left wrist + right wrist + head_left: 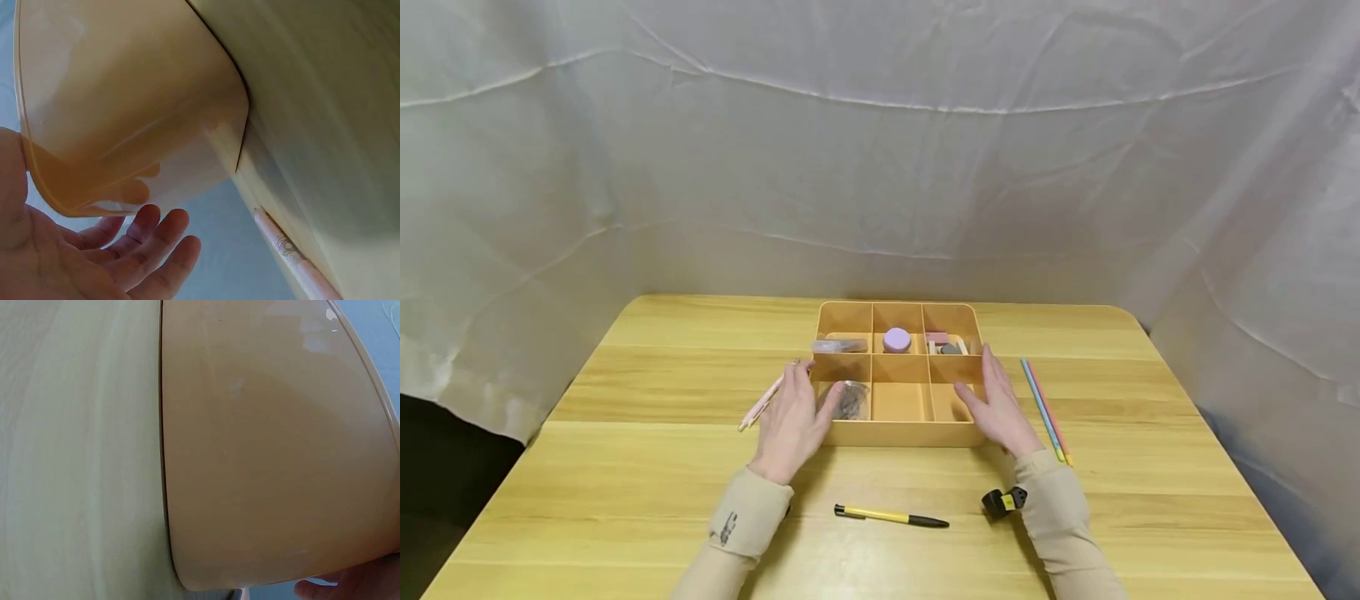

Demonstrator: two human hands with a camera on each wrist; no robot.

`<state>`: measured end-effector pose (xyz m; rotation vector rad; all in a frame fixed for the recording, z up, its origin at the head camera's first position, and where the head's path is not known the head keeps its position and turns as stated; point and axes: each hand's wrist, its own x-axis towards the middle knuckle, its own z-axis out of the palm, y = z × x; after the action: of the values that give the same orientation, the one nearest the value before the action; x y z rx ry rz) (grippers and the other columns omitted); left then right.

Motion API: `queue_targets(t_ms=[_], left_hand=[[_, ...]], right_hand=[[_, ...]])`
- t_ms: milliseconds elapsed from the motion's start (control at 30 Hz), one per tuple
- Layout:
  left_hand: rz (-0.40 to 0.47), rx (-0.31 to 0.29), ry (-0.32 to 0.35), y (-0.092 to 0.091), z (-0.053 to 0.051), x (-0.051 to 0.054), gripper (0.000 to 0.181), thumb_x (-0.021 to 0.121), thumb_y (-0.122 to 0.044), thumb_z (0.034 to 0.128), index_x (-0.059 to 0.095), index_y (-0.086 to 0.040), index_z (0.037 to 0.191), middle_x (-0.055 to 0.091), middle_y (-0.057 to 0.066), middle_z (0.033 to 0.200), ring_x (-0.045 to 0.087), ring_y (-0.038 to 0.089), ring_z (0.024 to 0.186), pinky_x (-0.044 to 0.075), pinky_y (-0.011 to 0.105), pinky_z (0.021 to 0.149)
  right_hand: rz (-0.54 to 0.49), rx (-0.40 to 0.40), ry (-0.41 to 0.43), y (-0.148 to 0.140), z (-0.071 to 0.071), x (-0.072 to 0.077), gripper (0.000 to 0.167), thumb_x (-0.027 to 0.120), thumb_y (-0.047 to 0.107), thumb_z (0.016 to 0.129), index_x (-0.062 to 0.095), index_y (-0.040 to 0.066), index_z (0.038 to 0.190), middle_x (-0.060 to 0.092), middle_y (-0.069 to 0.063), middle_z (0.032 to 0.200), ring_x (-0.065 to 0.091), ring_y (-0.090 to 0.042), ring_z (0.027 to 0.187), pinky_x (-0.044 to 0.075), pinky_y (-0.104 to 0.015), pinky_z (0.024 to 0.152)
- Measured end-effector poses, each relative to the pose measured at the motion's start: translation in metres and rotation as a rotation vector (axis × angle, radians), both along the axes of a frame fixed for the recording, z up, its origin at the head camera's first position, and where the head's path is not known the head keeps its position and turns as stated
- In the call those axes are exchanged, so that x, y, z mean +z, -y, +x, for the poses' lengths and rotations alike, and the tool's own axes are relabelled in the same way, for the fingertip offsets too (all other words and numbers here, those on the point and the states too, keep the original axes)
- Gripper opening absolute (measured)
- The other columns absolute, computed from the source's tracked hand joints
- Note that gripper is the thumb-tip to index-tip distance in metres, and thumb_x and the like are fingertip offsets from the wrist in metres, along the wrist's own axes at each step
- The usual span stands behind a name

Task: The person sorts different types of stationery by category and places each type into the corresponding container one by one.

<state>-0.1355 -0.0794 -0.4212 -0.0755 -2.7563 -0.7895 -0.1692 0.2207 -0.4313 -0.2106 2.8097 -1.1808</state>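
Observation:
An orange organizer box (887, 433) with several compartments stands on the table, its wall filling much of both wrist views. My left hand (792, 421) is at its left side, thumb over the rim, fingers extended along the outside; in the left wrist view the hand (94, 256) lies beside the box wall (137, 106). My right hand (1000, 408) is at the right side, thumb over the front right compartment; only part of that hand (356, 581) shows beside the box (275, 450). Inside lie a purple round item (897, 340), a clear round packet (852, 402) and small blocks (937, 337).
A yellow and black pen (887, 516) lies in front of the box. Light pink pens (762, 405) lie to the left, blue (1040, 402) and pink (1051, 417) pencils to the right. A black item (997, 504) is near my right wrist. Grey fabric hangs behind the table.

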Motion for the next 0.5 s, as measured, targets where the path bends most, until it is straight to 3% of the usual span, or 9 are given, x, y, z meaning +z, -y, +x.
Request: queue_targets(t_ms=[133,267,500], left_hand=[[-0.004,-0.012,0.009,-0.0022,-0.0004,-0.0022,0.066,0.051,-0.044,0.1039,0.041,0.006,0.146,0.053,0.031,0.139,0.066,0.041,0.099,0.059,0.052,0.072],[0.0,-0.021,0.047,-0.0032,-0.0002,-0.0028,0.069,0.045,-0.044,0.1061,0.034,0.007,0.151,0.047,0.031,0.149,0.062,0.047,0.117,0.057,0.06,0.088],[-0.017,-0.046,0.068,-0.0035,0.0,-0.0033,0.071,0.04,-0.044,0.1076,0.028,0.009,0.153,0.042,0.031,0.153,0.052,0.05,0.132,0.049,0.062,0.104]], right_hand=[[0.004,-0.002,-0.003,-0.0011,-0.0005,0.0,0.083,0.045,0.033,0.107,-0.011,0.004,0.16,-0.006,-0.024,0.169,-0.003,-0.045,0.156,0.003,-0.061,0.127],[0.009,-0.008,-0.006,-0.0019,-0.0013,0.0001,0.084,0.046,0.032,0.107,-0.011,0.003,0.16,-0.006,-0.025,0.169,-0.002,-0.046,0.156,0.003,-0.061,0.127],[0.008,-0.008,-0.014,-0.0029,-0.0019,-0.0007,0.084,0.046,0.033,0.107,-0.011,0.002,0.16,-0.004,-0.026,0.169,-0.002,-0.046,0.156,0.004,-0.061,0.127]])
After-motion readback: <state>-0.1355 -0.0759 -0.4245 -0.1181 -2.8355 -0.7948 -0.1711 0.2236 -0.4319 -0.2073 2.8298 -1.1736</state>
